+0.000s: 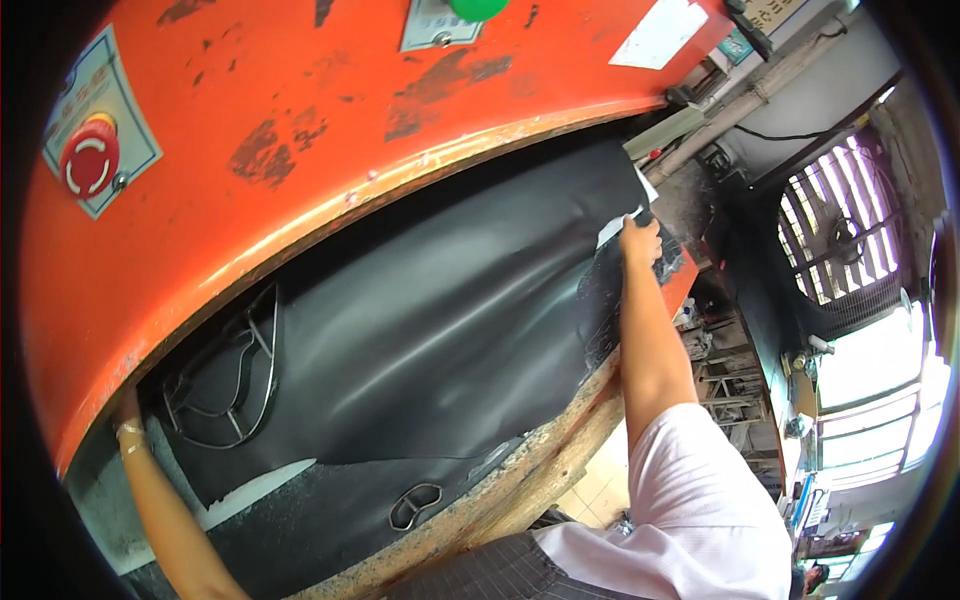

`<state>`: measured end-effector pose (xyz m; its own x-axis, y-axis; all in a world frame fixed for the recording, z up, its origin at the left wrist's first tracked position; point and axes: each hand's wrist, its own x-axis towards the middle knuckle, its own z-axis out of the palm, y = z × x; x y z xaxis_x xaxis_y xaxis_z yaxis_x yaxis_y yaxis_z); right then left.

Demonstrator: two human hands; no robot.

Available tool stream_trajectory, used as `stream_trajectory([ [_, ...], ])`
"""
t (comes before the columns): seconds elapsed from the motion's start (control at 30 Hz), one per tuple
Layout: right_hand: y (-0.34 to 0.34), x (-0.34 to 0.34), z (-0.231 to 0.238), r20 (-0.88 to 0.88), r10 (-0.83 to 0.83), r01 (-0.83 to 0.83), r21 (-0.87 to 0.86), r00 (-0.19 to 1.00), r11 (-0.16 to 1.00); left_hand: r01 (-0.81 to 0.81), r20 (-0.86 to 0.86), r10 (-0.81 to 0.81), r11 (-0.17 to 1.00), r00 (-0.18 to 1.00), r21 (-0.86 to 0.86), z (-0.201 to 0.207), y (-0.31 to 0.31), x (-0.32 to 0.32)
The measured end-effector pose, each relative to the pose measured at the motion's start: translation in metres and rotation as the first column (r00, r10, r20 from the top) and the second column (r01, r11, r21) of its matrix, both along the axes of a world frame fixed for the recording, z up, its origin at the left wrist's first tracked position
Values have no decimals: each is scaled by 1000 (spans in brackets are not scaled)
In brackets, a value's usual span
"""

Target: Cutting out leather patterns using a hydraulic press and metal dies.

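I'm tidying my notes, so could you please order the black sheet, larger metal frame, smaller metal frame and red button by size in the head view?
1. Black sheet
2. Larger metal frame
3. Unranked: red button and smaller metal frame; the button looks bigger, but may sit nearer the camera.

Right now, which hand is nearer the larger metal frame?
Left. The left hand is just left of the larger metal frame; the right hand is far across the black sheet, at its right edge.
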<state>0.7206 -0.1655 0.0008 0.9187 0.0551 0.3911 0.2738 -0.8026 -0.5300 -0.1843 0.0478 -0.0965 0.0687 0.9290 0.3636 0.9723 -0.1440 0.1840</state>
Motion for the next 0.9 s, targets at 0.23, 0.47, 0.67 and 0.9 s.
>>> stream_trajectory([
  [0.23, 6, -210, 30, -69, 994, -864, -502, 90, 43, 103, 390, -67, 992, 918, -72, 39, -75, 92],
  [0.47, -10, -166, 11, -39, 980, -833, -534, 194, 143, 13, 90, -11, 1000, 996, -25, 76, -153, 120],
  [0.67, -10, -125, 15, -171, 787, -710, -572, 592, 410, 46, -8, -46, 998, 999, 47, 72, -166, 131],
  [0.9, 5, -311, 37, -197, 978, -982, -163, -62, -95, 3, 216, -18, 998, 976, 69, 89, -189, 188],
])
